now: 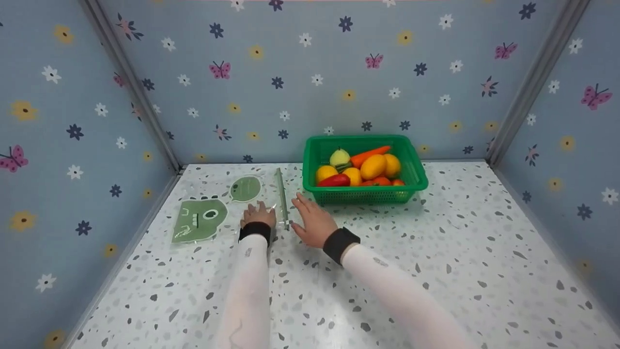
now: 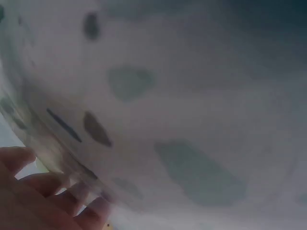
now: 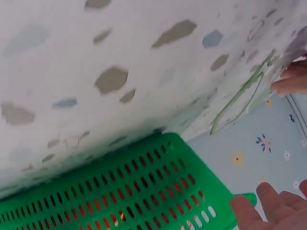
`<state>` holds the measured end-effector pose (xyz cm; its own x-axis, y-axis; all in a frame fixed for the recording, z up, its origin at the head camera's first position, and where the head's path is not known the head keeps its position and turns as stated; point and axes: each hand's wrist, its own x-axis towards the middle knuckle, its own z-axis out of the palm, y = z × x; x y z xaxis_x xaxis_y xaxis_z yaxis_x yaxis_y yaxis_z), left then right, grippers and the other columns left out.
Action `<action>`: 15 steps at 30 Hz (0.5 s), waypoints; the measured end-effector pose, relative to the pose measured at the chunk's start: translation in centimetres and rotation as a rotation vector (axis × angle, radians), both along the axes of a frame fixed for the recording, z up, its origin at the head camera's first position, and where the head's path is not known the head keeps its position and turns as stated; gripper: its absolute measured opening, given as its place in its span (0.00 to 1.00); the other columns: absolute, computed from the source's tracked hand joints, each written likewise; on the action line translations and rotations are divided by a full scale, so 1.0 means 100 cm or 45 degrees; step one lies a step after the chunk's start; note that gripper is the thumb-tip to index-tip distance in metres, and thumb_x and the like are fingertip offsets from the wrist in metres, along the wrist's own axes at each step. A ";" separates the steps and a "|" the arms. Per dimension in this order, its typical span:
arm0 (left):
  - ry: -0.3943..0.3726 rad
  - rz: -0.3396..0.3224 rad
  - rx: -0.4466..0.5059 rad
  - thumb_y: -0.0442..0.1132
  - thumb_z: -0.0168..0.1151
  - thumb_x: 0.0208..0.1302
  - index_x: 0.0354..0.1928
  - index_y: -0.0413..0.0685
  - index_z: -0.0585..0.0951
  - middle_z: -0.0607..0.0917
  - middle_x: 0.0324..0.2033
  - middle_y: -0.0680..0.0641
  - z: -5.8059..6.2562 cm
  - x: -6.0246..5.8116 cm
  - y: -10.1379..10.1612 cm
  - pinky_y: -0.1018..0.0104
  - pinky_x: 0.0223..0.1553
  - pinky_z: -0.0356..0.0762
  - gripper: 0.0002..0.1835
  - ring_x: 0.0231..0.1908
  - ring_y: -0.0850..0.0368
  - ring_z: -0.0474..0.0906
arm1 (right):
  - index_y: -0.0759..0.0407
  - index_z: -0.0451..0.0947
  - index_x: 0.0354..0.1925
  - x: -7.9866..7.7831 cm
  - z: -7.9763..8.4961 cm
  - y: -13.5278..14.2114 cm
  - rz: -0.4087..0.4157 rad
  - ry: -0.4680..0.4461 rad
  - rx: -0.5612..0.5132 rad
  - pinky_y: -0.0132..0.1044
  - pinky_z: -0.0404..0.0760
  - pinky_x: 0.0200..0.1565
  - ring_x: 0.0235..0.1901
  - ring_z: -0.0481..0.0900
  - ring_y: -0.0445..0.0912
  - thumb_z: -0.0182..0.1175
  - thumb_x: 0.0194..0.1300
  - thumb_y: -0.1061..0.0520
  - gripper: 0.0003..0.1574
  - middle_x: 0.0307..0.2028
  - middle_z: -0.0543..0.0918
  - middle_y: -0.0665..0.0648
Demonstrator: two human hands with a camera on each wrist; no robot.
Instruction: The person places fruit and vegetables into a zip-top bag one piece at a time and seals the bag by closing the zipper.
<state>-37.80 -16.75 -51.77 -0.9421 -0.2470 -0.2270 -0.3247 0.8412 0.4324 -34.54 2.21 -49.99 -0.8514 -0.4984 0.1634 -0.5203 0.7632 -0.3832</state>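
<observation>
A clear plastic zip bag printed with a green one-eyed monster [image 1: 203,220] and a green speech bubble lies flat on the table, its green zip strip [image 1: 282,198] along the right end. My left hand [image 1: 258,216] rests on the clear part of the bag, palm down with fingers spread forward; its fingers [image 2: 45,182] also show in the left wrist view. Just right of the strip, my right hand [image 1: 315,224] holds nothing, its fingers extended and thumb apart. In the right wrist view, my right hand [image 3: 273,211] appears near the basket's corner.
A green plastic basket [image 1: 365,196] stands behind and right of my right hand. It holds a carrot [image 1: 370,156], a pear [image 1: 339,157], a red pepper [image 1: 334,181] and several yellow and orange fruits. Flower-patterned panels [image 1: 290,87] enclose the speckled table [image 1: 465,252] at the back and sides.
</observation>
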 end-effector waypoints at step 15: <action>-0.127 -0.475 -0.432 0.52 0.68 0.63 0.50 0.38 0.87 0.87 0.55 0.36 0.036 0.019 0.028 0.44 0.62 0.76 0.24 0.58 0.38 0.80 | 0.54 0.80 0.57 0.020 -0.025 0.000 0.174 -0.115 0.220 0.51 0.82 0.59 0.64 0.79 0.52 0.62 0.70 0.47 0.22 0.63 0.81 0.55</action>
